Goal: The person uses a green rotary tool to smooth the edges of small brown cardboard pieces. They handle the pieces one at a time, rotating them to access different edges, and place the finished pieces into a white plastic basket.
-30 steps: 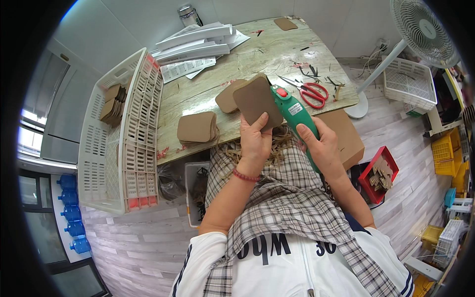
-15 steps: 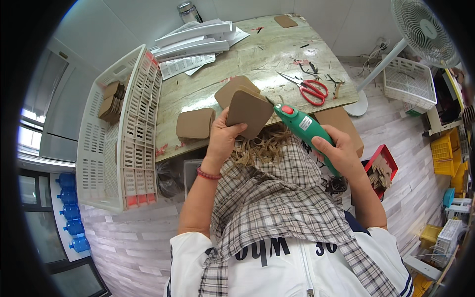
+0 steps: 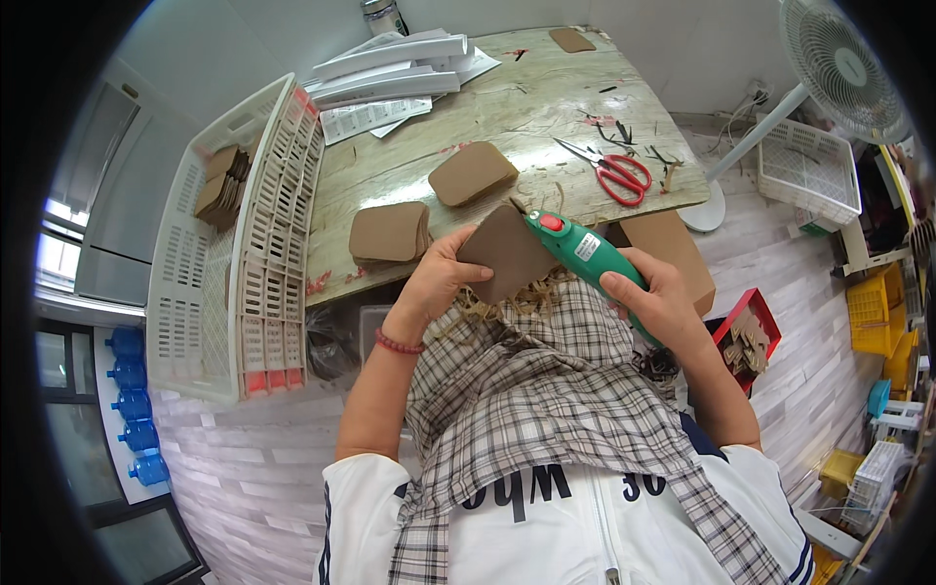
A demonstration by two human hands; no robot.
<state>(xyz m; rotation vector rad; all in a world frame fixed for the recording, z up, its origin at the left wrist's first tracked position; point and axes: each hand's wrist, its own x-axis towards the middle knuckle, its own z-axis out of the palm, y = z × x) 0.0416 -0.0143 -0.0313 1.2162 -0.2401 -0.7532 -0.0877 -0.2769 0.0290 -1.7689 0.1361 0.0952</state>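
Observation:
My left hand (image 3: 437,281) grips a flat brown pad with rounded corners (image 3: 502,255), thumb on top and the fingers mostly hidden beneath. Wrapped in my right hand (image 3: 658,297) is a green handheld electric cutter (image 3: 593,253) with a red button. Its narrow tip meets the pad's far corner, and I cannot tell whether the blade is biting into it. Thin tan trimmings (image 3: 492,307) lie over my checked apron, under the pad. Two stacks of similar brown pads rest on the table: a near-left stack (image 3: 388,232) and a farther stack (image 3: 473,175).
Red-handled scissors (image 3: 624,179) lie on the worn table (image 3: 546,97) among dark scraps. Papers (image 3: 395,83) are piled at the back left. A white crate (image 3: 278,263) holding pads stands left. To the right are a fan (image 3: 848,68) and a red box of scraps (image 3: 775,327).
The pad in my left hand has turned and come lower, uncovering more of the farther stack. My right hand has brought the cutter slightly left, its tip following the pad's edge.

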